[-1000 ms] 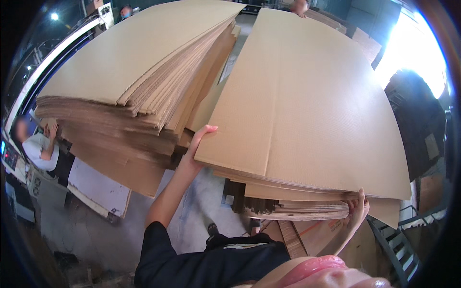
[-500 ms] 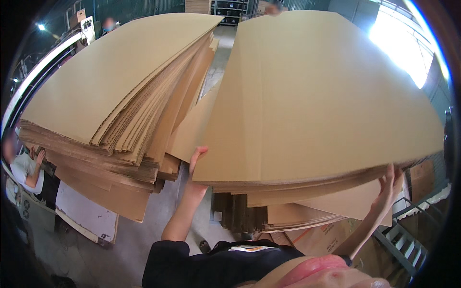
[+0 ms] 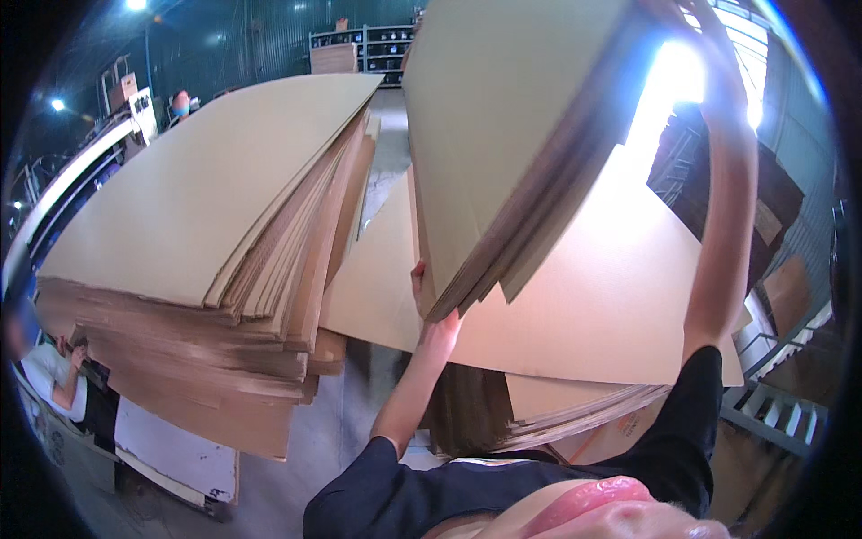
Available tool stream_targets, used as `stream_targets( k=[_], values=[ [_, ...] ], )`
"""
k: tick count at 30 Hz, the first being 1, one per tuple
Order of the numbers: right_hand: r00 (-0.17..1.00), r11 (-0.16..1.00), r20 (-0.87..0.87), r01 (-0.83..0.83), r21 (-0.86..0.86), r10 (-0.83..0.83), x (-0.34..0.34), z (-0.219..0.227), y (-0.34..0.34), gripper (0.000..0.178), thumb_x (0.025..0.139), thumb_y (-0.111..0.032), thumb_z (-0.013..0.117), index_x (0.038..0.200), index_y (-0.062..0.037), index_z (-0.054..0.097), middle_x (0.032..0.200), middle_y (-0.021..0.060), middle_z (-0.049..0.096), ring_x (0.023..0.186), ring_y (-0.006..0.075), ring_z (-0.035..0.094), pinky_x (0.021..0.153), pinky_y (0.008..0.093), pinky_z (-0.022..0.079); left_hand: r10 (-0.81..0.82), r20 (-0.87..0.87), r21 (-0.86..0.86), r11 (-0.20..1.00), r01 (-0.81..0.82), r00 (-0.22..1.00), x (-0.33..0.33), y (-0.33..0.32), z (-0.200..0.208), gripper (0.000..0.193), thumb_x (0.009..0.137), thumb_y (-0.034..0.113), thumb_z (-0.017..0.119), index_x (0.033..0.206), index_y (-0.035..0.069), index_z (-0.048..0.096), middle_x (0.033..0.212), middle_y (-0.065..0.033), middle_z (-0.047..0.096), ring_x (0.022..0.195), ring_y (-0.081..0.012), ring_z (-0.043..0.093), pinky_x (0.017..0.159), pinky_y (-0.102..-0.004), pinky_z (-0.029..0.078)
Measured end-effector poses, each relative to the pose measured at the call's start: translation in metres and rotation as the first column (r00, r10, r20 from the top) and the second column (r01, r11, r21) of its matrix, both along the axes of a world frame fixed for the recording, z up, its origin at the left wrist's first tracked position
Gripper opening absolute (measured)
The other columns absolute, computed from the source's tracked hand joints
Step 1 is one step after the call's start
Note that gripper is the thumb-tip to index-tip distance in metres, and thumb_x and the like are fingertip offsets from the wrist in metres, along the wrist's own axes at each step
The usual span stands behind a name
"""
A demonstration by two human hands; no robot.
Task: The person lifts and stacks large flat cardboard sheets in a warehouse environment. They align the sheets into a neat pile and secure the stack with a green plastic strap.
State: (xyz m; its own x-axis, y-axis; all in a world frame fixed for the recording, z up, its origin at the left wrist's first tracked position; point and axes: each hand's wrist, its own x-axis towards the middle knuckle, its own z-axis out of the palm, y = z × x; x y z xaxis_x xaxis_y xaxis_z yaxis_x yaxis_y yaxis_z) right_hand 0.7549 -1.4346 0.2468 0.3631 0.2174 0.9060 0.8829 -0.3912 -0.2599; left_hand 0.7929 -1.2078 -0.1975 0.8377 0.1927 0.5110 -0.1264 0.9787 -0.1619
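A thick bundle of brown cardboard sheets [image 3: 512,117] is tilted up on edge in front of me, its right side raised high. My left hand [image 3: 438,328] is closed round the bundle's lower near corner, fingers on its left face. High at the upper right, my right hand [image 3: 696,31] grips the bundle's raised edge; glare and blur hide some of its fingers. Beneath the bundle lies another pile of cardboard [image 3: 593,314], its pale top sheet showing. To the left stands a tall stack of cardboard sheets [image 3: 206,189] with fanned, uneven edges.
A person in a white shirt [image 3: 56,373] has hands at the left stack's near side. Another person [image 3: 180,106] is farther back. A metal stair or rail [image 3: 772,418] stands at the lower right. Shelving [image 3: 382,49] is at the back, and a white-topped board [image 3: 175,449] lies low left.
The bundle has swung from lying nearly flat to steeply tilted, exposing the pile below. My right hand has risen with its right edge; my left hand has shifted right along the near corner.
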Motion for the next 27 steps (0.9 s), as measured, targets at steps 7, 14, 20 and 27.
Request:
stream_targets(
  k=[7,14,20,27],
  values=[
    [0.747,0.678,-0.188,-0.66,-0.324,0.637,-0.05,0.01,0.076,0.074,0.092,-0.054,0.063,0.147,-0.0076,0.046,0.144,0.0192,0.053,0.134,0.0274,0.05,0.117,0.04,0.033,-0.228,0.182,-0.27,0.924,0.272,0.956,-0.014,-0.027,0.148,0.04,0.096,0.024,0.06,0.131,0.006,0.059,0.134,-0.0093,0.061,0.108,-0.0204,0.059,0.098,-0.0367,0.046],
    [0.565,0.594,0.254,-0.574,-0.563,0.785,-0.035,-0.15,0.214,0.082,0.085,-0.059,0.067,0.135,0.0047,0.053,0.137,0.0243,0.055,0.125,0.0374,0.057,0.11,0.0427,0.042,0.301,0.094,-0.047,0.953,-0.298,0.949,-0.057,0.06,0.187,0.048,0.096,0.045,0.058,0.129,0.01,0.059,0.133,-0.0091,0.059,0.126,-0.0202,0.05,0.109,-0.0452,0.034],
    [0.469,0.524,0.235,-0.733,-0.434,0.851,-0.076,-0.19,0.316,0.061,0.088,-0.048,0.068,0.119,0.004,0.06,0.116,0.0196,0.064,0.112,0.0358,0.061,0.101,0.0444,0.046,0.44,0.256,-0.237,0.892,-0.386,0.861,-0.103,0.135,0.217,0.047,0.099,0.039,0.052,0.137,0.012,0.052,0.14,-0.0074,0.057,0.137,-0.0248,0.043,0.118,-0.06,0.013],
    [0.361,0.386,0.144,-0.892,-0.235,0.921,-0.105,-0.208,0.402,0.06,0.093,-0.048,0.06,0.12,0.0056,0.061,0.118,0.0205,0.064,0.12,0.0371,0.054,0.11,0.0429,0.036,0.592,-0.1,0.752,0.571,-0.328,0.8,-0.167,0.087,0.092,0.056,0.106,0.042,0.041,0.143,0.0,0.046,0.136,-0.0109,0.059,0.125,-0.0218,0.056,0.106,-0.0363,0.043]
  ],
)
